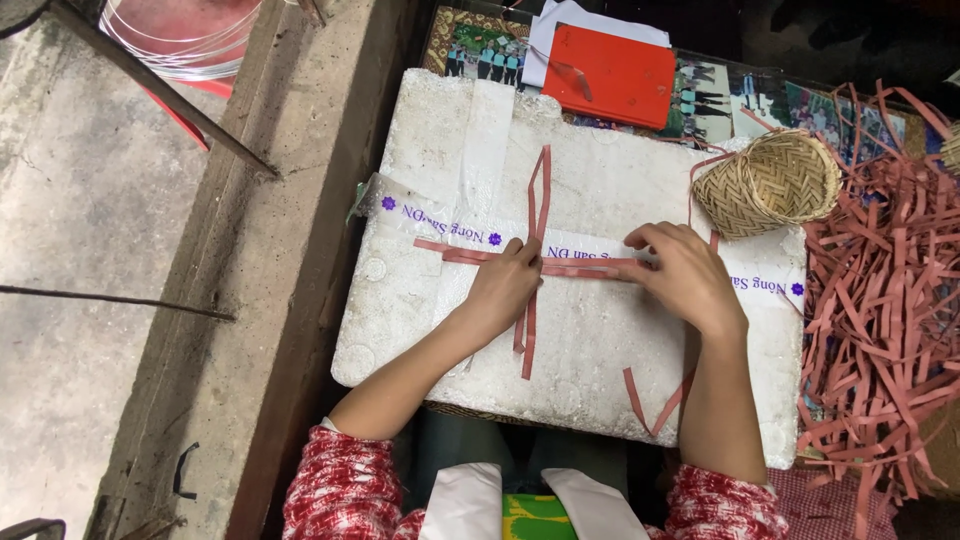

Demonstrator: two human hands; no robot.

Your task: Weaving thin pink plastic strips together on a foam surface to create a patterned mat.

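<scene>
On rough foam lid [600, 190], flat red strips [537, 215]

Crossed strips [535, 262] lie on the foam box [600, 190] under both hands, a small woven basket [768, 183] stands at its far right corner, and loose strips [885, 300] are piled to the right.

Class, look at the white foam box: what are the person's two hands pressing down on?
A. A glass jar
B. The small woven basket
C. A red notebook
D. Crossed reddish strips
D: the left hand and right hand both rest on crossed reddish strips lying on the foam box.
</scene>
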